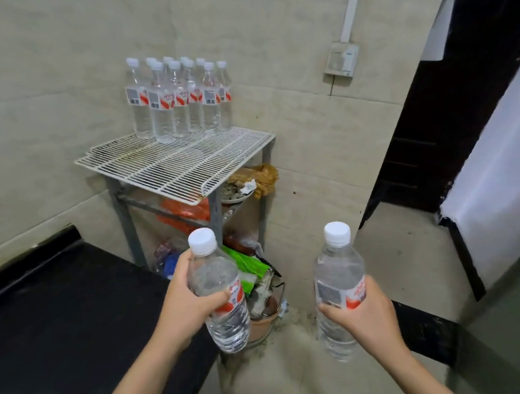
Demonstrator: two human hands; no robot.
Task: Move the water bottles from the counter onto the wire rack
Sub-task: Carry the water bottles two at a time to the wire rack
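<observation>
My left hand [184,299] grips a clear water bottle [218,281] with a white cap and red label, tilted slightly, just off the counter's right end. My right hand [362,311] holds a second such bottle [336,271] upright above the floor. Both are low and in front of the white wire rack [169,168], which stands in the wall corner. Several matching bottles [179,100] stand clustered at the back of the rack's top shelf against the wall. The front part of that shelf is bare wire.
The black counter [59,306] fills the lower left. Bags and a dish sit on the rack's lower shelves [236,192], with a pot and clutter [261,308] on the floor below. A wall socket [341,61] is at the right, beside a dark doorway [451,119].
</observation>
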